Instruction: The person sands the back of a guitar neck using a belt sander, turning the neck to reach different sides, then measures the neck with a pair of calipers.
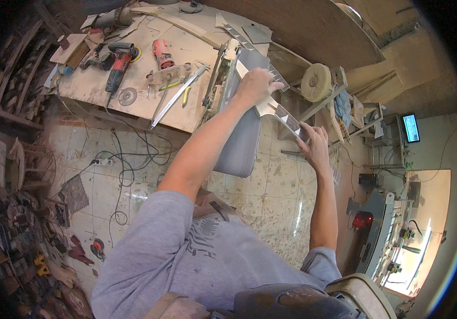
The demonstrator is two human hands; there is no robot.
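Observation:
A long pale piece (264, 108) with dark and white triangle shapes along its strip lies across the grey sanding belt (238, 146) of a belt sander; its exact kind I cannot make out. My left hand (260, 85) presses down on it over the belt, fingers bent around its upper part. Beyond the belt's right edge, my right hand (314, 142) pinches the strip's far right end between thumb and fingers. My left palm hides part of the piece and its contact with the belt.
On the workbench (87, 87) left of the sander lie an orange-and-black sander (119, 68), a red power tool (162, 53), pliers and metal strips (178, 98). A round buffing wheel (316, 82) stands at the right. Black cables (125, 159) loop across the floor.

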